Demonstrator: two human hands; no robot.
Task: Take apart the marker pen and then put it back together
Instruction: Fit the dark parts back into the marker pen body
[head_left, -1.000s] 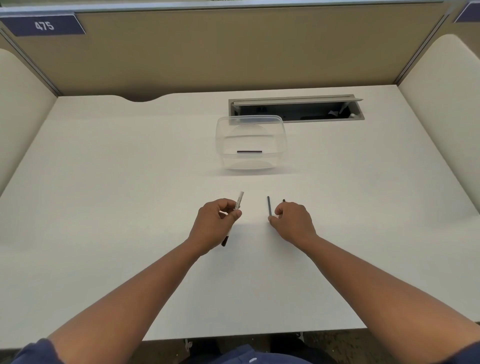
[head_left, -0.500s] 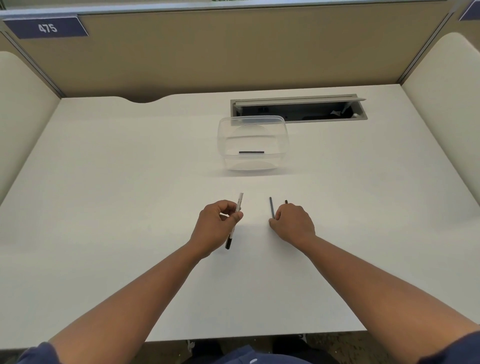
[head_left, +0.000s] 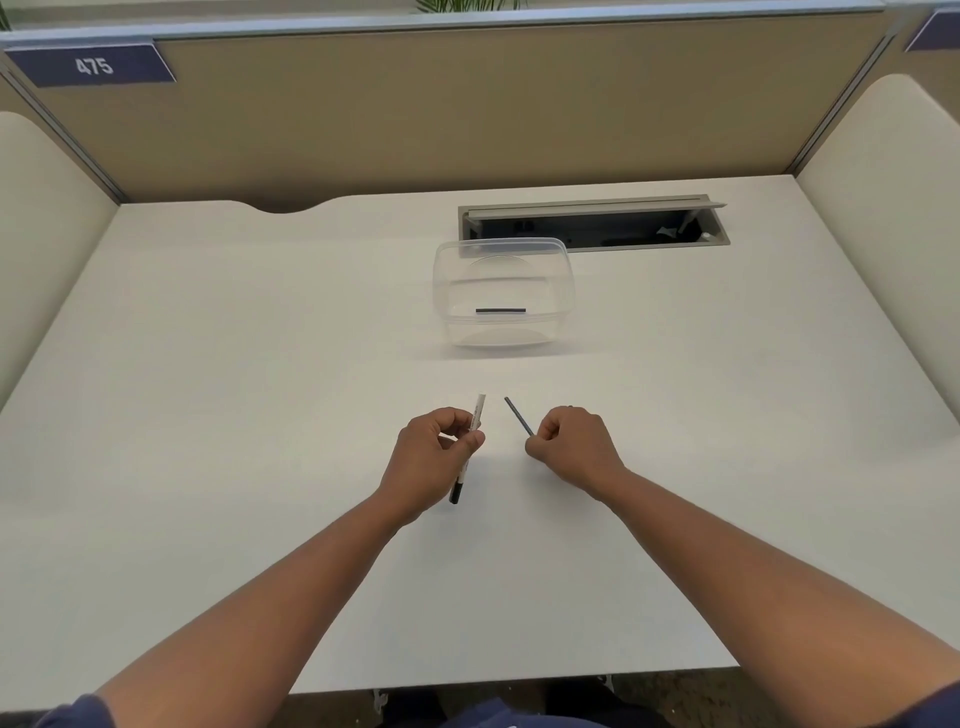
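Observation:
My left hand (head_left: 431, 457) grips the white marker barrel (head_left: 478, 413), which points up and away with its black end (head_left: 455, 492) sticking out below the fist. My right hand (head_left: 574, 447) pinches a thin dark ink rod (head_left: 518, 415) that leans up and to the left toward the barrel's open top. A small gap separates the rod's tip from the barrel. Both hands hover just above the white desk (head_left: 260, 415). A short black pen part (head_left: 500, 310) lies inside the clear plastic container (head_left: 457, 291) farther back.
An open grey cable tray (head_left: 592, 226) is recessed in the desk behind the container. Beige partition walls enclose the desk at the back and on both sides. A label reading 475 (head_left: 93, 66) sits at the top left.
My right hand has lifted the dark rod and tilted it leftward toward the barrel. The left hand has slid the barrel so more of its black end shows below the fist.

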